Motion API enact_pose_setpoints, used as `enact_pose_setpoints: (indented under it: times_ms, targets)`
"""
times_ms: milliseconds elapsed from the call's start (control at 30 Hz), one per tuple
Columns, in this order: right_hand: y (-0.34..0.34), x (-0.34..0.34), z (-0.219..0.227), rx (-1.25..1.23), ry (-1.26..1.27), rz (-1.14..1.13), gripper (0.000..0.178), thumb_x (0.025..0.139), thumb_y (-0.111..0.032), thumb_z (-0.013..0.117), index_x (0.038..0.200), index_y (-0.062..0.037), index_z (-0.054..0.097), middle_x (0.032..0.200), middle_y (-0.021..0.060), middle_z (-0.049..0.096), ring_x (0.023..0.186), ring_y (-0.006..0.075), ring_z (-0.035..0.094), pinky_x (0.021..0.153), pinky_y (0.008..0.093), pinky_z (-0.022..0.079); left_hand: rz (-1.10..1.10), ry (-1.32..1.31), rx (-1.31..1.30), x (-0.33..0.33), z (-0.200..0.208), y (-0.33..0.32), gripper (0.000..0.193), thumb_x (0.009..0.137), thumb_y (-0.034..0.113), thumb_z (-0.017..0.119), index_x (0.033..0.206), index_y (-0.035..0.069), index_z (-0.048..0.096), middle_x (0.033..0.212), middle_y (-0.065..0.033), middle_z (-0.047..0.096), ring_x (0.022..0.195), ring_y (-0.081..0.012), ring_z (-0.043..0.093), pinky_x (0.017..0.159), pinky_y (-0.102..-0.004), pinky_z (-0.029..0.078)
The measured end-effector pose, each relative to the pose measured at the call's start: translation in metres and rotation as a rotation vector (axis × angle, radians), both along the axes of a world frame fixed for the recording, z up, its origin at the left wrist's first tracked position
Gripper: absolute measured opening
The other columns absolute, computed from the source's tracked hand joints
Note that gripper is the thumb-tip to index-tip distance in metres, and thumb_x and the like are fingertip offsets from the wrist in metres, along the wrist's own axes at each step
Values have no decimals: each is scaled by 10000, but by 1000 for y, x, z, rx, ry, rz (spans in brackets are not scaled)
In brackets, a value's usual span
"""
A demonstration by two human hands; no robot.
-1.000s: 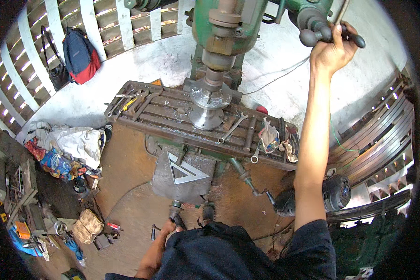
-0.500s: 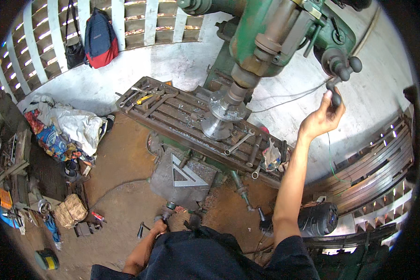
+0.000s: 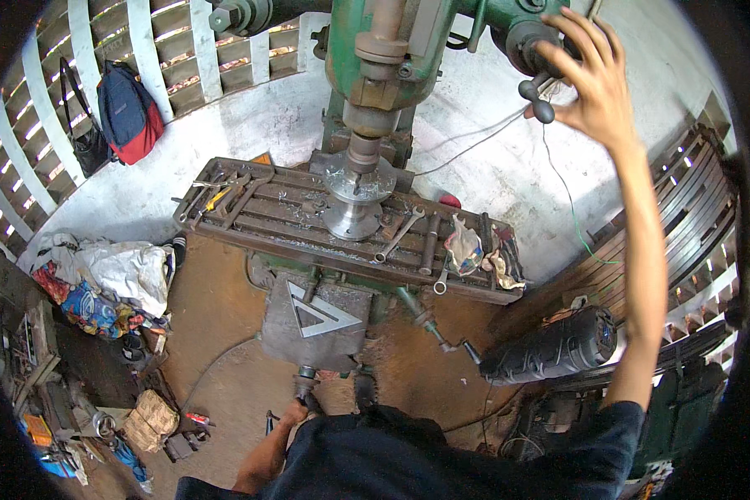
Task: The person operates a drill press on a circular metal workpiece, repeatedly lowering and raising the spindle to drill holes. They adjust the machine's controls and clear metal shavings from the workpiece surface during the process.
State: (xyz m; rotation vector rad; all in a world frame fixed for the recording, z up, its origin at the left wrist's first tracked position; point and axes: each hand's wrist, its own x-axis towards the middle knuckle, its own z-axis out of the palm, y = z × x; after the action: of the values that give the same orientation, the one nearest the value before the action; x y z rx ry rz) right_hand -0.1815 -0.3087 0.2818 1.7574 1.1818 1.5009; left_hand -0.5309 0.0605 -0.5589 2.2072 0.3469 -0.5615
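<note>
My right hand [image 3: 596,87] is raised at the green milling machine [image 3: 342,75], fingers spread around the ball-ended feed lever [image 3: 542,108] without closing on it. Low in front of my body, my left hand [image 3: 297,410] is closed on the hand crank [image 3: 307,385] below the machine's knee; part of its grip is hidden by my arm. Beneath the spindle [image 3: 363,154], a shiny flanged metal workpiece [image 3: 354,219] stands on the slotted machine table [image 3: 292,237], with metal chips around it. The cutter's tip is too small to make out clearly.
Wrenches such as the combination wrench [image 3: 402,233] lie on the table beside a rag [image 3: 464,247]. A triangular metal piece [image 3: 321,315] rests on the knee. At right stands a black cylindrical bag [image 3: 550,346]; at left lies a pile of sacks [image 3: 117,271].
My right hand has loosened from the lever's ball and spread its fingers, shifting up around the lever hub. The lever has turned. My view has swung right; my left hand stays at the crank.
</note>
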Motion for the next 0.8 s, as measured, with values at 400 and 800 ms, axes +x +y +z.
enact_pose_setpoints:
  times_ms: [400, 800]
  targets:
    - [33, 48, 2, 697, 65, 124, 389, 816, -340, 709, 1107, -89, 653, 1077, 166, 678, 964, 326, 673, 780, 394, 528, 104, 23, -22, 2, 52, -13, 392, 769, 205, 537, 986, -115, 599, 960, -357, 638, 949, -503, 625, 839, -528, 509]
    - [39, 57, -78, 1257, -306, 781, 224, 790, 59, 567, 988, 109, 660, 1094, 214, 687, 942, 277, 672, 807, 377, 537, 76, 230, -139, -6, 3, -18, 413, 762, 228, 619, 1014, -97, 588, 1019, -345, 628, 985, -475, 620, 853, -503, 501]
